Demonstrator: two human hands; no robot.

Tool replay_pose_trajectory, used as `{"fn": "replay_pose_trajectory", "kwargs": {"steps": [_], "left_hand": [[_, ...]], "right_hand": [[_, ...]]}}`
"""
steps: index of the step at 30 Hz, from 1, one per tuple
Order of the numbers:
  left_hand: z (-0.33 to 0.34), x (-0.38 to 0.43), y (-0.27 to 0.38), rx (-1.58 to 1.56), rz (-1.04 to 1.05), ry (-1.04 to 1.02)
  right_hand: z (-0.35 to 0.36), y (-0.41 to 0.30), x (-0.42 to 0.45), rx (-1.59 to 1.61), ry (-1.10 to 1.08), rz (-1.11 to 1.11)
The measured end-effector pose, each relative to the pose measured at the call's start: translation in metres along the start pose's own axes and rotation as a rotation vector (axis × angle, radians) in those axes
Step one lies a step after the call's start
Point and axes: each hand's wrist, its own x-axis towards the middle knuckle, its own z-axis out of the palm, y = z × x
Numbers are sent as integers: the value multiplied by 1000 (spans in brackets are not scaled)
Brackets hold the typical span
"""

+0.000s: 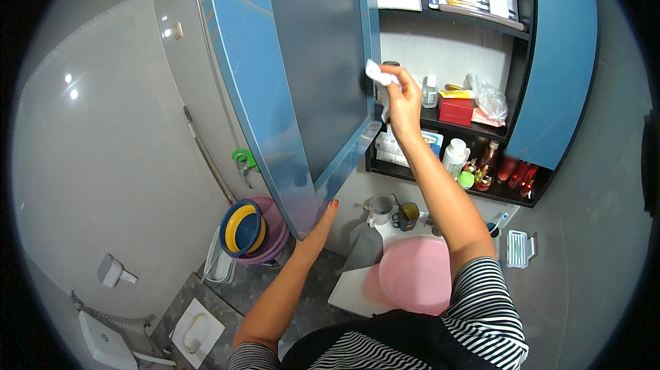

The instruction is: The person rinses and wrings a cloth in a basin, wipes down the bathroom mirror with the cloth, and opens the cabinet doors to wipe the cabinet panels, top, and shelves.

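Observation:
A blue cabinet door with a grey inner panel stands swung out from the wall cabinet. My left hand grips its lower outer corner; most of the fingers are hidden by the frame. In my right hand a crumpled white cloth or tissue is pinched between thumb and fingers. The cloth is at the door's hinge-side edge, in front of the cabinet's middle shelf. On that shelf, right of the hand, are a clear bottle, a red box and a clear plastic bag.
Below the cabinet, a pink basin rests on the white sink beside two cups. Bottles, including a white one, crowd the bottom shelf. A second blue door is at right. Stacked basins and a squat toilet are at left.

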Motion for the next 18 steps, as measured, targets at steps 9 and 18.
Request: {"fn": "replay_pose_trajectory", "kwargs": {"steps": [9,18], "left_hand": [[11,-8,36,7,-28,41],[-2,1,21,125,181,15]], "right_hand": [[-7,50,-59,-437,-217,-351],[27,-81,-122,-121,-578,-10]]}}
